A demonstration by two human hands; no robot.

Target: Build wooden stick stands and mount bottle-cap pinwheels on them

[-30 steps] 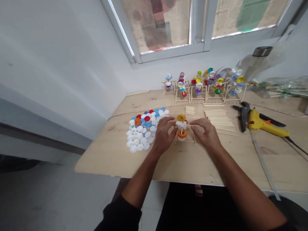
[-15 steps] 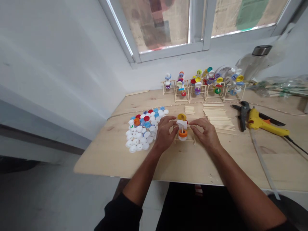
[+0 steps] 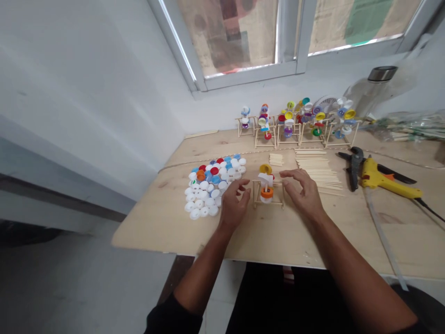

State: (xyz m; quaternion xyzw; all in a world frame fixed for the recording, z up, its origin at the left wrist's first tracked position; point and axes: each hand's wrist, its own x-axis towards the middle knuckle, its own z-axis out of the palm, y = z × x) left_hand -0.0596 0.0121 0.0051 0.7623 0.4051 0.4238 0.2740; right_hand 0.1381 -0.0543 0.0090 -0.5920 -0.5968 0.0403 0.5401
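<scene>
Between my hands a small wheel of plastic bottle caps (image 3: pixel 266 192), with yellow, white, red and orange caps, sits in a frame of thin wooden sticks (image 3: pixel 273 203) on the table. My left hand (image 3: pixel 235 204) is just left of the frame, fingers curled but apart, holding nothing. On the other side, my right hand (image 3: pixel 303 189) has its thumb and forefinger parted close to the frame's right upright; whether a fingertip touches it I cannot tell. Loose bottle caps (image 3: pixel 204 185), mostly white with some blue, red and orange, lie left of my left hand.
Cut sticks (image 3: pixel 318 169) and a short stick pile (image 3: pixel 276 159) lie beyond my hands. Pliers-like cutters (image 3: pixel 355 168) and a yellow glue gun (image 3: pixel 391 181) rest at right. Several finished cap wheels (image 3: pixel 288 124) line the wall beside a bottle (image 3: pixel 368 93).
Both hands have let go of the cap wheel and drawn apart, left hand to the left, right hand slightly right. The wheel and its frame now stand unheld. The view has shifted slightly.
</scene>
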